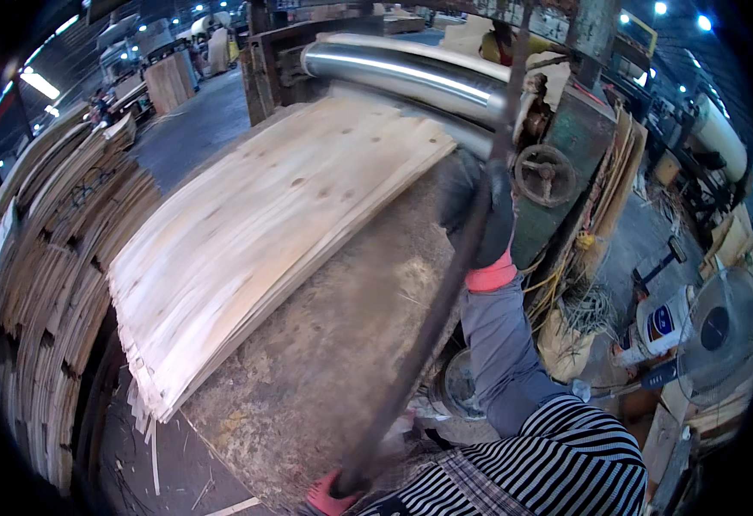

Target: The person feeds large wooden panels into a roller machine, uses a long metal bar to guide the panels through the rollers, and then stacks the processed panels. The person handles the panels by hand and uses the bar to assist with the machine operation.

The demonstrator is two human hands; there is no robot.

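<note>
A long dark bar (pixel 411 370), smeared by motion, slants from the bottom middle up past the rollers' right end. My right hand (pixel 490 215), in a dark glove with a pink-red cuff, is closed around its upper part. At the bar's lower end, my left hand (pixel 332 494) shows only as a bit of pink and dark glove, closed against it and partly cut off. Left of the bar lies a stack of pale wood veneer sheets (pixel 282 206) with knots, its far end close to the shiny metal roller (pixel 411 73). A worn brown table (pixel 325 344) carries the stack.
Tall piles of rough veneer (pixel 67 284) stand at the left. On the right are a handwheel (pixel 546 175) on a green machine frame, a standing fan (pixel 716 331), a white bucket (pixel 664 322), a hammer (pixel 660 262) and a sack with wire strands (pixel 566 344).
</note>
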